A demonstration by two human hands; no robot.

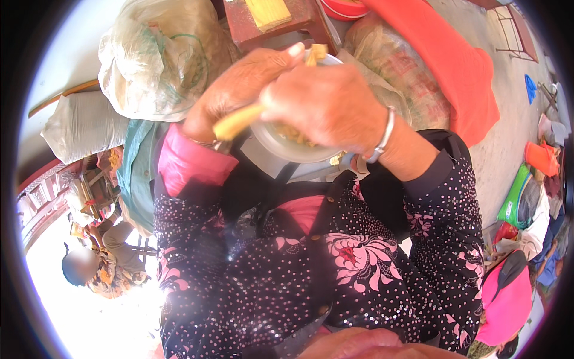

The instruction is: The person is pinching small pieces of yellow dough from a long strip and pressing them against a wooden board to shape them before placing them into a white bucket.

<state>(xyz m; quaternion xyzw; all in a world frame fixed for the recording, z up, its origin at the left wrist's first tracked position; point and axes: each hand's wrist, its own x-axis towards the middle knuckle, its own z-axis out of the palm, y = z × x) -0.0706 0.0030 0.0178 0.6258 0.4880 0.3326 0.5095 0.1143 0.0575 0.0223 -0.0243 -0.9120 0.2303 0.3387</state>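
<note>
My right hand (pixel 332 105) is closed, with a yellow strip (pixel 238 122), like folded paper, sticking out from its fingers toward the lower left. Another yellow end (pixel 317 52) shows above that hand; whether it belongs to the same strip, I cannot tell. Partly behind the right hand, my left hand (pixel 242 78) is curled with its thumb stretched along the top. Its fingers are hidden, and so is whatever they hold. Under both hands is a pale round bowl (pixel 287 149) with yellow pieces (pixel 294 134) in it. A shiny gold scrap (pixel 338 158) lies by its near rim.
Ahead is a dark red stool (pixel 242 27) bearing a stack of yellow sheets (pixel 268 13). Large stuffed plastic bags (pixel 161 60) flank it, with red cloth (pixel 442 66) at the right. Another person (pixel 107 257) sits at the far left. Clothes and bags (pixel 517 197) line the right side.
</note>
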